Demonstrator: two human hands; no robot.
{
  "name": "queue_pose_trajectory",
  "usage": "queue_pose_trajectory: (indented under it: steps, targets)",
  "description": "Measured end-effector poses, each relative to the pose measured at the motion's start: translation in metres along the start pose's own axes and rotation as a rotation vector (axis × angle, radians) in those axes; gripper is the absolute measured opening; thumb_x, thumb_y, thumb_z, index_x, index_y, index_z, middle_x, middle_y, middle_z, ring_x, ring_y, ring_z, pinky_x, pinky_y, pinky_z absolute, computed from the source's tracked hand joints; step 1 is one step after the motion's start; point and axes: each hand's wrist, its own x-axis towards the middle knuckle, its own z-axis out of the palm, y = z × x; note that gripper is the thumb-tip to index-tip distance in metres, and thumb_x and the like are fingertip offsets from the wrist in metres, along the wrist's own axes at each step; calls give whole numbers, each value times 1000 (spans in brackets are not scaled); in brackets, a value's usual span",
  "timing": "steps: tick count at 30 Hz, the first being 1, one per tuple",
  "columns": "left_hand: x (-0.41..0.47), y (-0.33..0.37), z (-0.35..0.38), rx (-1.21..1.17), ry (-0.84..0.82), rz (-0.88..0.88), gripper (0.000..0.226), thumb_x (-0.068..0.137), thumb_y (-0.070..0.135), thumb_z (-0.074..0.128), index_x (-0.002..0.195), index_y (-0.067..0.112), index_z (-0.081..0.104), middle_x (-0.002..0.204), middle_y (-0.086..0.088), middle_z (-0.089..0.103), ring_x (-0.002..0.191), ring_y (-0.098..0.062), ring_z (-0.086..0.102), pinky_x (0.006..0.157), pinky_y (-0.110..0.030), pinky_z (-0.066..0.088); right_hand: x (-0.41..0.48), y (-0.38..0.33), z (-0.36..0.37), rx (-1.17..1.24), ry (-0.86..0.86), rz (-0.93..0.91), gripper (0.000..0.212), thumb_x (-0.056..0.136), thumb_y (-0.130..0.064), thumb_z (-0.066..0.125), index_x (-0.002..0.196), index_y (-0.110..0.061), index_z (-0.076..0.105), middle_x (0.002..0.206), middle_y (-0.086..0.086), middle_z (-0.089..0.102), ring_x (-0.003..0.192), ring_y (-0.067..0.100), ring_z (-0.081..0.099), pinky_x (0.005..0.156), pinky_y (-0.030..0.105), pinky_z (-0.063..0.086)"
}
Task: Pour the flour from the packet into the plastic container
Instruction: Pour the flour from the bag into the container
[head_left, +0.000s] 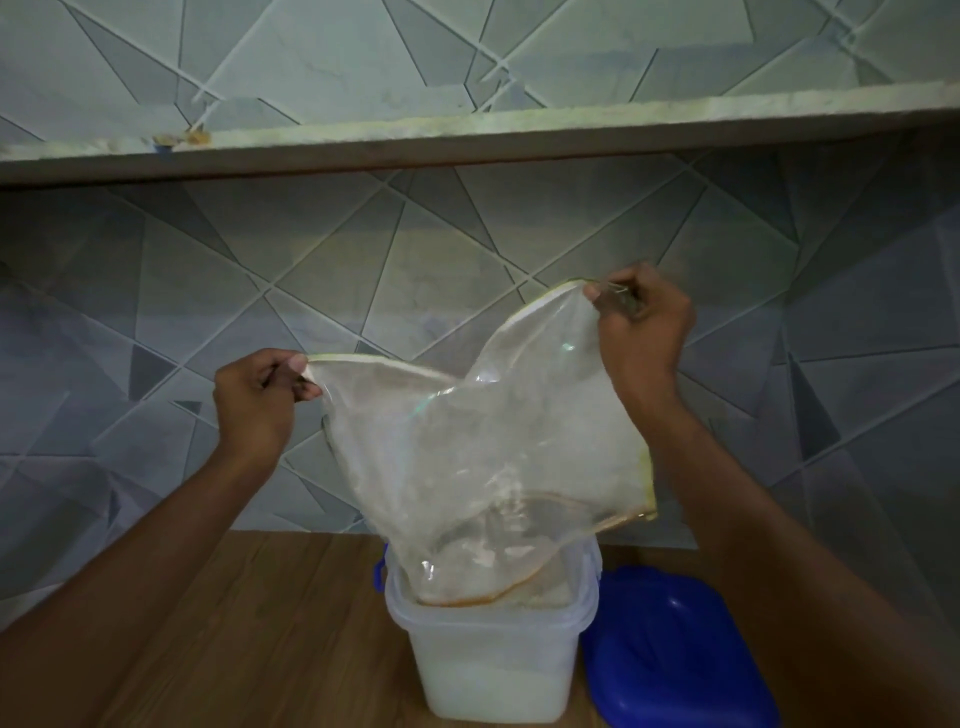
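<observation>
Single view — head-worn, wide-angle; faces tiled wall (156, 291) ahead, tilted slightly down; shelf (467, 140) across top, wooden table (249, 623) at bottom edge; left hand (254, 405), right hand (644, 332) near, mid-frame.

Dim grey geometric-tiled wall (363, 270), stone shelf (467, 132) above wooden table (260, 623).

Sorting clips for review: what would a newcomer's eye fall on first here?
The clear packet mid-frame, upended and looking nearly empty, is pinched at its top corners by the left grip and the right grip. Its lower end dips into the open container on the wooden table, with white flour at the bottom. A blue lid lies just right of the container.
</observation>
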Motion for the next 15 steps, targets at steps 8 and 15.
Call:
queue_pose_trajectory:
  steps: [8, 15]
  targets:
    - [-1, -2, -3, -6, 8, 10, 22, 95, 7, 65, 80, 21, 71, 58, 8, 70, 54, -8, 67, 81, -41, 61, 0, 5, 2, -47, -27, 20, 11, 79, -9, 77, 74, -8, 67, 67, -4, 64, 64, 2, 57, 63, 18, 45]
    - [3, -9, -8, 2, 28, 0, 18, 95, 9, 65, 81, 19, 72, 66, -3, 69, 57, -13, 67, 82, -45, 61, 2, 8, 8, -21, -8, 25, 10, 79, -8, 77, 76, -9, 68, 69, -2, 64, 65, 6, 57, 63, 22, 48]
